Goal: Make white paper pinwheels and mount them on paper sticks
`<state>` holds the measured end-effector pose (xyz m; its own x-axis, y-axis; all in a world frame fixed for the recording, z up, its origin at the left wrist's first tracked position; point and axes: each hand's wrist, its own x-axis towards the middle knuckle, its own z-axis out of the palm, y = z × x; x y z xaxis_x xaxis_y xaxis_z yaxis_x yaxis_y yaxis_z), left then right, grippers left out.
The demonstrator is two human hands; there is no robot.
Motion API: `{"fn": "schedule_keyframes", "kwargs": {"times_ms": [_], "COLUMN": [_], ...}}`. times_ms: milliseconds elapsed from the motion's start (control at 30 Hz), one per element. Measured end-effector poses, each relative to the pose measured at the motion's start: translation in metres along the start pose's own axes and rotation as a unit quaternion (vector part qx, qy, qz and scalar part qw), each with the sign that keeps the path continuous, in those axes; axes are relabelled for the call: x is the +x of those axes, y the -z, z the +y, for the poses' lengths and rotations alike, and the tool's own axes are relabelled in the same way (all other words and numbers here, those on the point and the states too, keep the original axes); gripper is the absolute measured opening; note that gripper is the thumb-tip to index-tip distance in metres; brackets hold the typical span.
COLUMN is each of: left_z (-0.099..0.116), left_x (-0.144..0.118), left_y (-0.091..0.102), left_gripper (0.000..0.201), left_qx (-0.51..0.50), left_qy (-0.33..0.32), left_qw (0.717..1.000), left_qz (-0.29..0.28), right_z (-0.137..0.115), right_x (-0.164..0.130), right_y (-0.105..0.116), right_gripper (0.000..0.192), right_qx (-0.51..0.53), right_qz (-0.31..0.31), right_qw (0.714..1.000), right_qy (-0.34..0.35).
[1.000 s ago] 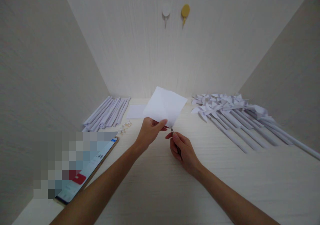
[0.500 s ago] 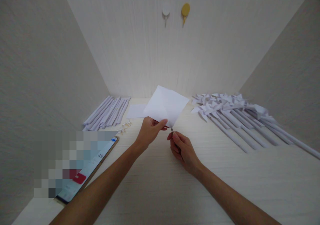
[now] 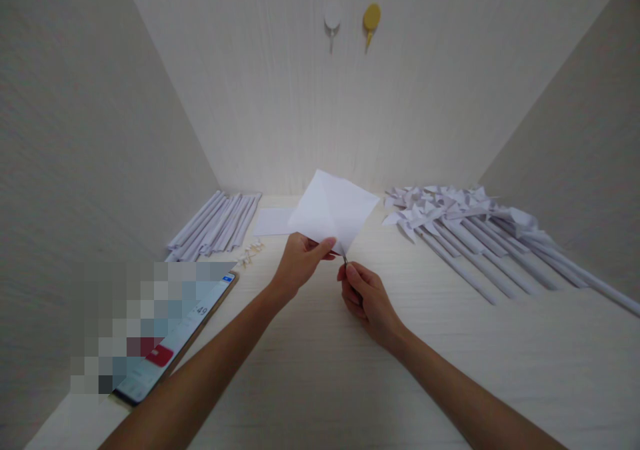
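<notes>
Left grip (image 3: 300, 263) pinches blank paper square (image 3: 334, 209); phone (image 3: 175, 337) reads ":49".

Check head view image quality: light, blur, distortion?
Head view: soft, even light, brightest on the back wall behind the paper; faint shadows under both hands; no glare. Wide-angle lens splays the side walls outward. Phone is partly pixelated. Left hand, right hand and pinwheels are fairly sharp.

Soft, even light, brightest at 12 o'clock on the back wall (image 3: 320, 103). Shadows are faint. Wide-angle bending stretches the edges at 3 and 9 o'clock; a pixelated block sits at 8 o'clock.
</notes>
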<state>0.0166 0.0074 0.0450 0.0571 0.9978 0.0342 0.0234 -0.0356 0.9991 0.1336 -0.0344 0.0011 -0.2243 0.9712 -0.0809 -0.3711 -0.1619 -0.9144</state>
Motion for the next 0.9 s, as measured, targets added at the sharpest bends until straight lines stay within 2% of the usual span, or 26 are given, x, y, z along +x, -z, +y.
{"fn": "schedule_keyframes", "kwargs": {"times_ms": [300,900], "left_z": [-0.0008,-0.0002], "left_x": [-0.0003,0.0013], "left_y": [-0.0002,0.0039], "left_gripper": [0.016,0.016], "left_qx": [-0.013,-0.002], "left_qy": [0.006,0.003], "left_qw": [1.0,0.999], "left_qz": [0.002,-0.038], "right_z": [0.0014,-0.001], "right_x": [0.0009,0.0008], "right_y": [0.0011,0.0017], "right_gripper": [0.028,0.029], "right_qx": [0.001,-0.012], "right_qz": [0.004,0.011], "right_qw": [1.0,1.0], "right_qy": [0.003,-0.002]}}
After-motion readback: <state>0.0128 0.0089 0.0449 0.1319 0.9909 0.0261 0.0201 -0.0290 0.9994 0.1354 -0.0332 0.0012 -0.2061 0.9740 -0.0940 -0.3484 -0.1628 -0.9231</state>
